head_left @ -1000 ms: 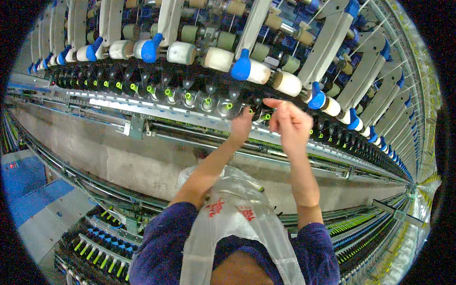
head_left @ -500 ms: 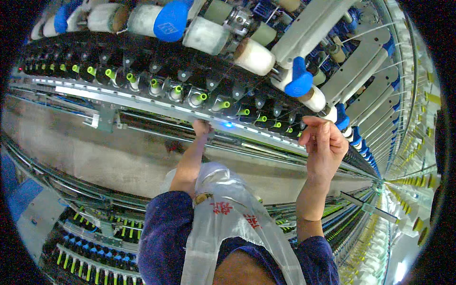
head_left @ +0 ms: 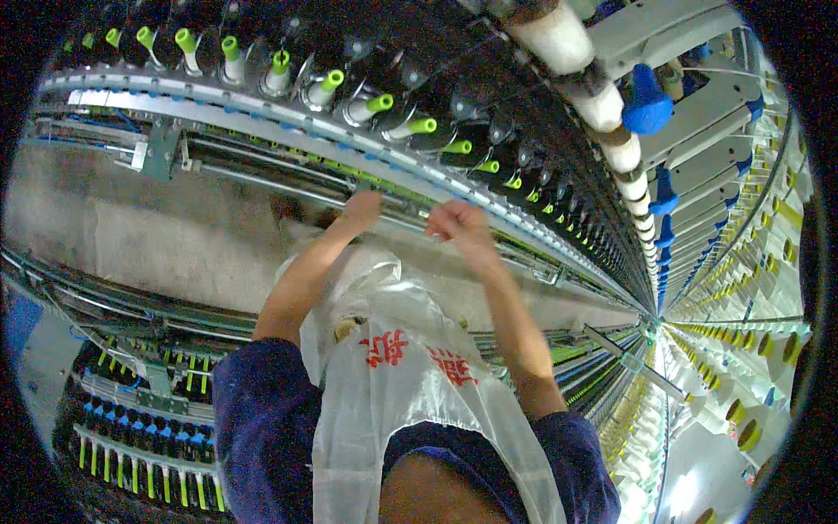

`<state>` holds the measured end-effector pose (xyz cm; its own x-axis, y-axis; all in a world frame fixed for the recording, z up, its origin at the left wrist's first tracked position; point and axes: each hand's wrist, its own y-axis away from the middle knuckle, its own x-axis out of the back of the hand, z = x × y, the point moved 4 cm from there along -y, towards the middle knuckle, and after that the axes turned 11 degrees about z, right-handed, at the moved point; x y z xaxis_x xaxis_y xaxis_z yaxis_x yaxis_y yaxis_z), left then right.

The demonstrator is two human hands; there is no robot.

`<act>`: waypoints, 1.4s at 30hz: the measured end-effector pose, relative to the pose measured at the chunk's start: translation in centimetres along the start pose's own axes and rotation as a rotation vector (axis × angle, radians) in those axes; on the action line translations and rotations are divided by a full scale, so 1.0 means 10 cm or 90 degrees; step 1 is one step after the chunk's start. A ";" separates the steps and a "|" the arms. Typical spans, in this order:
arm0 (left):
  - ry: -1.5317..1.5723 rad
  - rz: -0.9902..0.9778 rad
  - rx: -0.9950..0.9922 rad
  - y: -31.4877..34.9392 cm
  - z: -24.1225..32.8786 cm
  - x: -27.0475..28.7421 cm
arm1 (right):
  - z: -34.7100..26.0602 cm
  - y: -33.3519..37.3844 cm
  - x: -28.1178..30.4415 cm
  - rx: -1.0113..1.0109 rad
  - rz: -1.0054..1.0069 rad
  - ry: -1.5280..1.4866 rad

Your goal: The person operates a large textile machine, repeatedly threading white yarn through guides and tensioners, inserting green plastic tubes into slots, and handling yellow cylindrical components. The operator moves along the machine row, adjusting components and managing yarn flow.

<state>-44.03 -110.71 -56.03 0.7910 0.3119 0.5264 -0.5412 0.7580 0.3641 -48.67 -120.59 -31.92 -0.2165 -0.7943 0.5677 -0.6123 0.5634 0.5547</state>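
Head view, green-tipped spindles (head_left: pixel 371 107) beyond hands (head_left: pixel 360 209) (head_left: pixel 463 225), pale rail (head_left: pixel 342 138) between

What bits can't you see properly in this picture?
All in the head view:
Left hand: blurred, so I can't tell whether it holds anything.
Right hand: blurred too; a thin thread might not show.
Far green-tipped spindles: too small to count.
Row of white rollers: cut off by the upper edge.
Legs: hidden by the apron.

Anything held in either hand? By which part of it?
Can't tell: left hand and right hand are blurred. No held thing shows, but a grip on something small can't be excluded.
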 end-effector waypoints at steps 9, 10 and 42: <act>0.495 0.526 -0.377 0.08 2.41 2.18 | -2.92 0.57 1.74 0.419 0.499 0.656; 0.490 0.497 -0.345 0.01 2.40 2.25 | -2.95 0.46 1.71 0.494 0.426 0.794; 0.575 -0.168 -0.618 2.39 3.43 -0.42 | 1.19 3.26 1.01 0.377 0.716 -0.072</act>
<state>-70.04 -113.51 -23.19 0.9521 0.0750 -0.2966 -0.2239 0.8315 -0.5084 -79.84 -112.92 -15.35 -0.8798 0.0204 0.4748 -0.2881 0.7717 -0.5670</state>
